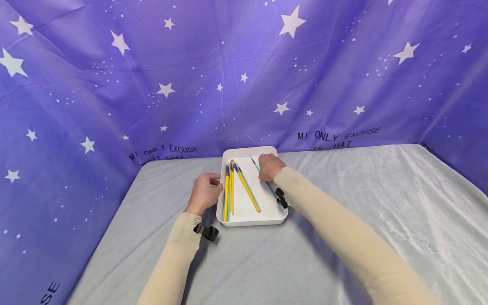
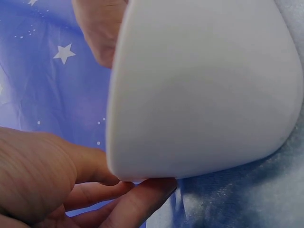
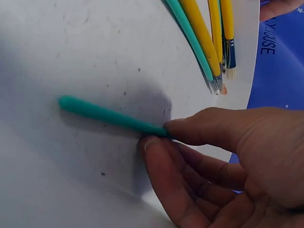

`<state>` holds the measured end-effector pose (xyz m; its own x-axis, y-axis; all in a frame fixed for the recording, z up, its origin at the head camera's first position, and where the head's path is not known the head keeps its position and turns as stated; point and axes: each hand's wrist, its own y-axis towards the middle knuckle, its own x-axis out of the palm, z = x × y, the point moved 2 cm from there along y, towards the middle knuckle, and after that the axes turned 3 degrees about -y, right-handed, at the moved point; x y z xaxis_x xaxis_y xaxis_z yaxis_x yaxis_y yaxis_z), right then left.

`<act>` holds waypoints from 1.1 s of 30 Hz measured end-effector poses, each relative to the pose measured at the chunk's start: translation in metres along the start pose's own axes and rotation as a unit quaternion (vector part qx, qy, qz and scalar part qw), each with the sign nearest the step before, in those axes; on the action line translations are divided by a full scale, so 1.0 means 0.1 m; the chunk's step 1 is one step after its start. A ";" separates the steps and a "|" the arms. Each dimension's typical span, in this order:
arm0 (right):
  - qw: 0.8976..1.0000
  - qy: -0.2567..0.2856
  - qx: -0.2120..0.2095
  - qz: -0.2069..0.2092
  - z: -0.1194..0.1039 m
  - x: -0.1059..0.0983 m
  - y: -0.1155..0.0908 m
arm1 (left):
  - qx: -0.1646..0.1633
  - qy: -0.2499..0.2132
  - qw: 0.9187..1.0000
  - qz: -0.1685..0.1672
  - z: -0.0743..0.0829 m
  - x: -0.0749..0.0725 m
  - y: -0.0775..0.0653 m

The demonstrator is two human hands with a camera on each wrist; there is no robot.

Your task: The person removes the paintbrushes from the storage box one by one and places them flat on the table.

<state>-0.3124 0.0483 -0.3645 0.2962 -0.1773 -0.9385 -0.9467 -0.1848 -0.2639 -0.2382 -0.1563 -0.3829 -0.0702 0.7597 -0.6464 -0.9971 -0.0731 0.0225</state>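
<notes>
A white tray lies on the table with several yellow-handled and teal-handled paintbrushes in its left and middle part. My left hand holds the tray by its left side. In the left wrist view the thumb lies against the tray wall near its edge, with the fingers bent by the same edge. Over the right part of the tray, my right hand pinches a thin teal paintbrush between thumb and fingers. Its rounded handle end shows plainly in the right wrist view; the grip hides part of the shaft.
A grey cloth covers the table around the tray. Just behind the tray hangs a purple curtain with white stars, continuing along both sides. Each wrist wears a black camera mount.
</notes>
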 end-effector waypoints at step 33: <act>0.961 0.269 -0.015 -0.060 0.38 -0.27 -0.35 | 0.003 0.007 1.000 0.006 0.01 0.01 0.00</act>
<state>-0.2924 0.0959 -0.3381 0.4325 -0.6257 -0.6491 -0.9003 -0.2608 -0.3485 -0.2379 -0.1548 -0.3832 -0.0811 0.7500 -0.6564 -0.9964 -0.0775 0.0345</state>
